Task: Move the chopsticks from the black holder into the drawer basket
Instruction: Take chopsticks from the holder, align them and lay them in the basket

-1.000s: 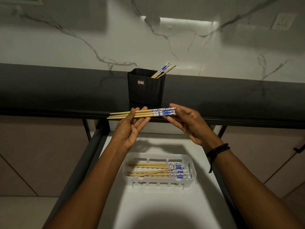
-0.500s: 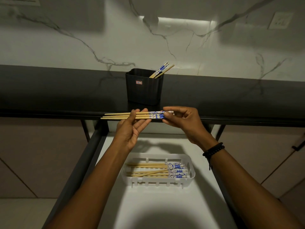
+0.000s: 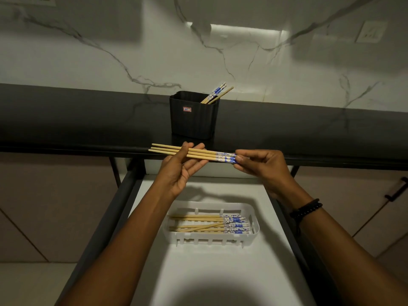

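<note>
Held bundle of chopsticks [image 3: 194, 153]: three or four sticks, roughly horizontal, plain wooden tips pointing left and tilted slightly up, blue-and-white patterned ends on the right. It sits in the air over the front edge of the dark countertop [image 3: 88, 120], above the open drawer [image 3: 220, 272]. Left hand [image 3: 178, 171] is palm up under the middle of the bundle, fingers curled loosely around the wooden shafts, thumb on the near side. Right hand [image 3: 262, 166] pinches the patterned ends between thumb and fingertips, narrow grip, closed on the sticks. Black beaded bracelet [image 3: 305, 209] on the right wrist. Directly below and nearer the camera, the white slotted drawer basket [image 3: 212, 238] sits on the white drawer floor; several chopsticks in the basket [image 3: 209, 224] lie flat, mostly parallel, patterned ends to the right, one stick lying skewed across the others. Behind the hands, the black holder [image 3: 194, 120] stands upright on the countertop, small red-and-white label on its front, with a few remaining chopsticks [image 3: 217, 93] leaning out of its right rear corner, at least one patterned end up. Marble-look backsplash [image 3: 198, 51] behind, wall socket [image 3: 371, 32] top right. Cabinet handle [image 3: 397, 189] visible at the right edge.
</note>
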